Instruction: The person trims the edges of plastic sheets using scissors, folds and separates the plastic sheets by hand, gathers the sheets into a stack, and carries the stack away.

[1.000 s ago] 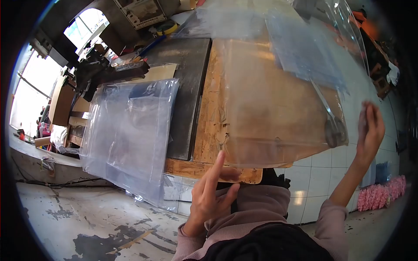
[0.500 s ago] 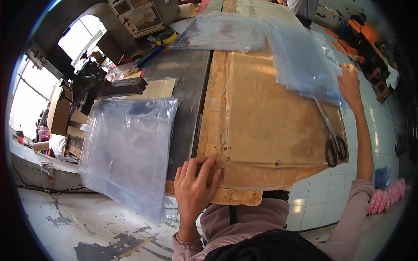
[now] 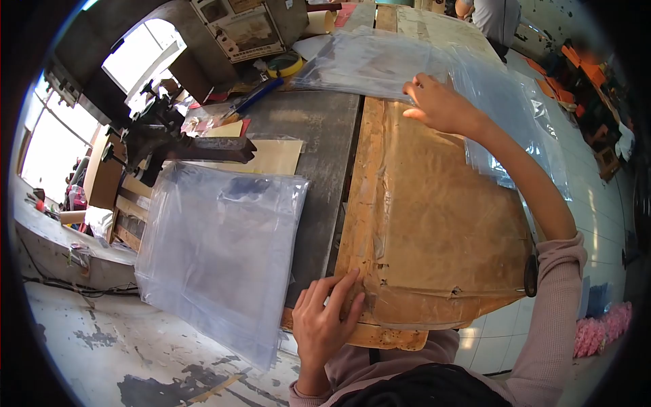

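Observation:
My left hand [image 3: 324, 319] rests at the near edge of the brown-covered board [image 3: 447, 217], fingers spread, holding nothing. Over the board's far end reaches my right hand [image 3: 444, 107], thumb apart from the fingers and nothing visible between them. It is beside the near edge of a far pile of clear plastic sheets [image 3: 366, 61]; whether it touches them I cannot tell. Another pile of clear sheets [image 3: 498, 102] lies under and right of that forearm. A black scissor handle [image 3: 531, 275] shows at the board's right edge, the blades hidden by my arm.
At left, a stack of clear plastic sheets [image 3: 224, 237] overhangs the dark tabletop [image 3: 312, 136] beneath a dark machine arm [image 3: 217, 149]. Yellow tape [image 3: 285, 65] and a blue-handled tool [image 3: 258, 95] lie behind. Another person [image 3: 495, 20] stands at the far end.
My right hand has swung from beyond the right pile leftward to the far pile's edge, its arm now covering most of the scissors. My left hand stays on the board as the view shifts.

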Tool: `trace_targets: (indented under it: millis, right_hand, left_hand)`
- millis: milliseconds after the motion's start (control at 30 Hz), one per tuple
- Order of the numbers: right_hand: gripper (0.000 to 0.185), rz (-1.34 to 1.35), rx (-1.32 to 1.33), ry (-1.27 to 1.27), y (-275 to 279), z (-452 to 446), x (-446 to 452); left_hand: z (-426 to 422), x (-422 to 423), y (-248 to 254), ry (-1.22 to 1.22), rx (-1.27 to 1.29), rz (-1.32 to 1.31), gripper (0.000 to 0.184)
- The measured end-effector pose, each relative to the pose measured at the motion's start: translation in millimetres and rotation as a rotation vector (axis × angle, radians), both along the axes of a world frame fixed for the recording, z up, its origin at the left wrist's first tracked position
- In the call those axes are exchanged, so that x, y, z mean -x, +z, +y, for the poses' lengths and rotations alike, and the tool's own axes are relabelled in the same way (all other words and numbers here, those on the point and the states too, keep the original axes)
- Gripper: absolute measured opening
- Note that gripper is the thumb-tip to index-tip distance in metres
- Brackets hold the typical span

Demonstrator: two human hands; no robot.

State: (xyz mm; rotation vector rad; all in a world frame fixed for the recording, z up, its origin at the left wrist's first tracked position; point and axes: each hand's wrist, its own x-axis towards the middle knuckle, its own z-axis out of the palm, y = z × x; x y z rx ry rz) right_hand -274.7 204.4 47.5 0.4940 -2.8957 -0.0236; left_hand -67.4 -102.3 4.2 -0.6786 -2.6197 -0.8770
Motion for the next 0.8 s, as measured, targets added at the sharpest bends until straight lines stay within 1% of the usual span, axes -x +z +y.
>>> trace_targets:
  millis: [100,200,300,400,500,533,600,633,700,767,800]
  right_hand:
    - [0.039,-0.039,0.000,-0.032,9,-10,-16]
    - [0.048,-0.038,0.162,0.008,21,11,-44]
    - [0.061,0.009,0.155,0.042,31,35,-76]
    - [0.072,0.090,0.062,-0.062,14,45,-105]
    - [0.073,0.062,0.144,-0.208,-8,43,-119]
    - [0.071,0.077,0.198,-0.166,-13,48,-120]
    - [0.067,0.112,0.310,-0.079,-17,62,-116]
    - [0.062,0.063,0.430,-0.104,-12,66,-115]
    - [0.052,-0.030,0.667,-0.164,4,76,-113]
    - [0.038,0.167,0.870,-0.122,1,94,-102]
    - [0.033,0.270,0.967,-0.103,-1,101,-102]
  left_hand:
    - [-1,1,-1,0.002,-0.030,-0.030,0.033]
    - [0,2,0,0.003,-0.055,-0.053,0.033]
    - [1,3,3,0.001,-0.043,-0.063,0.033]
    - [5,2,4,0.027,0.028,-0.066,0.033]
    - [16,5,16,0.038,0.217,-0.053,0.033]
    - [23,8,23,0.027,0.287,-0.065,0.036]
    - [41,14,45,-0.037,0.339,-0.045,0.036]
    - [51,18,55,-0.070,0.365,-0.038,0.036]
    - [82,32,73,-0.096,0.291,0.057,0.036]
    - [115,43,92,-0.119,0.315,0.091,0.032]
    - [129,53,93,-0.161,0.342,0.113,0.032]
